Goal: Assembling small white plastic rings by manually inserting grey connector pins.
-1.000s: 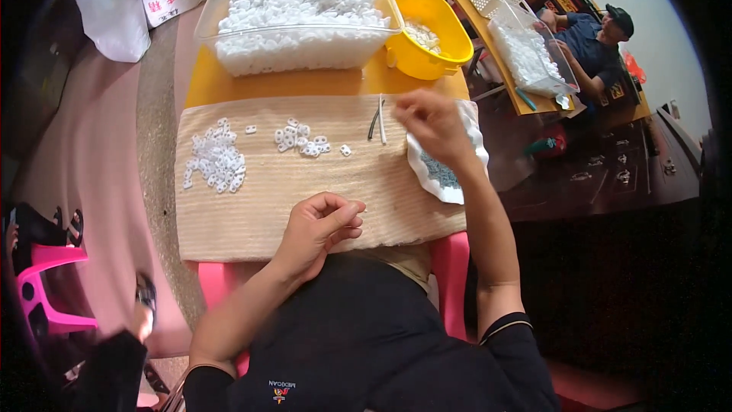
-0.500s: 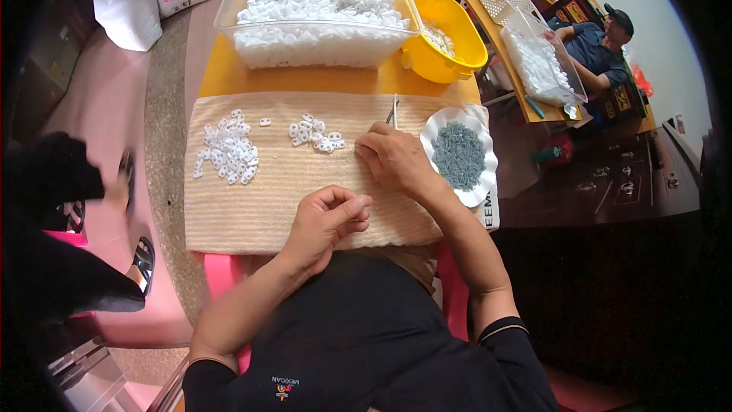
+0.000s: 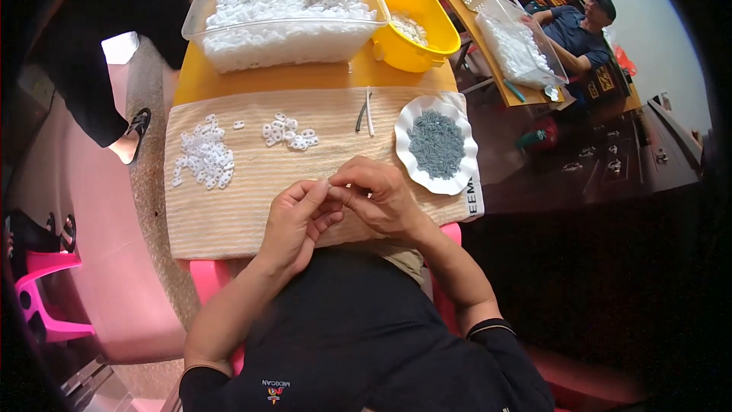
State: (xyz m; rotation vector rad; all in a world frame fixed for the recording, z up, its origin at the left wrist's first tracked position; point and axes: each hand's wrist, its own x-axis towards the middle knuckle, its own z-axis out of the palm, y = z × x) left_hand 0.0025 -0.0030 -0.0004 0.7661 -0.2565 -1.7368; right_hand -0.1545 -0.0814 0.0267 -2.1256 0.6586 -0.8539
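Note:
My left hand (image 3: 293,221) and my right hand (image 3: 379,197) meet fingertip to fingertip above the near half of a striped cloth (image 3: 236,225). Both are pinched closed; whatever lies between the fingertips is too small or hidden to name. Beyond them is a small cluster of white plastic pieces with holes (image 3: 288,134). A larger pile of the same pieces (image 3: 204,156) lies to the left, with a single piece (image 3: 239,125) beside it. Two thin sticks, a dark one (image 3: 361,116) and a white one (image 3: 370,116), lie past my right hand. A wavy-edged white plate (image 3: 404,154) holds small grey pieces (image 3: 436,145).
At the table's far side stand a clear bin (image 3: 229,53) heaped with white pieces and a yellow basket (image 3: 415,59). Another person (image 3: 579,34) sits at a second table, right. Someone in dark trousers (image 3: 91,84) stands left, on the floor near a pink stool (image 3: 49,290).
My right hand has come back from beside the sticks to meet my left fingertips. The person on the left has moved farther forward. The whole view has shifted slightly.

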